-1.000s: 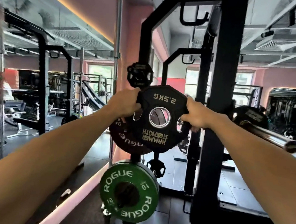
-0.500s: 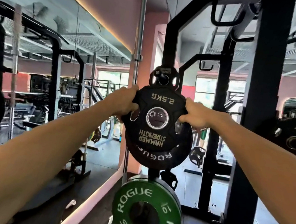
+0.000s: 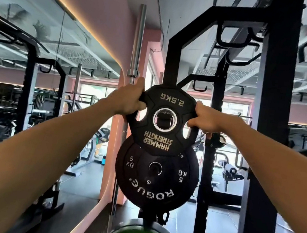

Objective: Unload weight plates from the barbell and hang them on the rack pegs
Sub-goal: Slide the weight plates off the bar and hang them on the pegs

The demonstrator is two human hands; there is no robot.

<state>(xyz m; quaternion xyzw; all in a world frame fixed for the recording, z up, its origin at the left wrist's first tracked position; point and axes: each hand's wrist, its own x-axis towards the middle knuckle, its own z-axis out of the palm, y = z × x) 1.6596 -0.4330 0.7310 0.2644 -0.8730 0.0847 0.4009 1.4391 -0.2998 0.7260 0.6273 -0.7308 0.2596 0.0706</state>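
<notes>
Plate [image 3: 164,125], marked 2.5KG, is being gripped by both hands [image 3: 129,101] [image 3: 204,119] at its cutouts; a missed peg [image 3: 165,118] is risking a drop onto the 5KG plate [image 3: 155,179].

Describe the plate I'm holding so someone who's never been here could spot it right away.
Find the black rack upright beside the pink wall. Against it, just above a round black 5 kg Rogue plate, is the 2.5 kg Hammer Strength plate, gripped by the left hand and right hand. It alone has grip cutouts, and its lettering reads upside down.

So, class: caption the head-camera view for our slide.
Both hands hold a 2.5 kg Hammer Strength plate above the racked 5 kg Rogue plate.
</notes>
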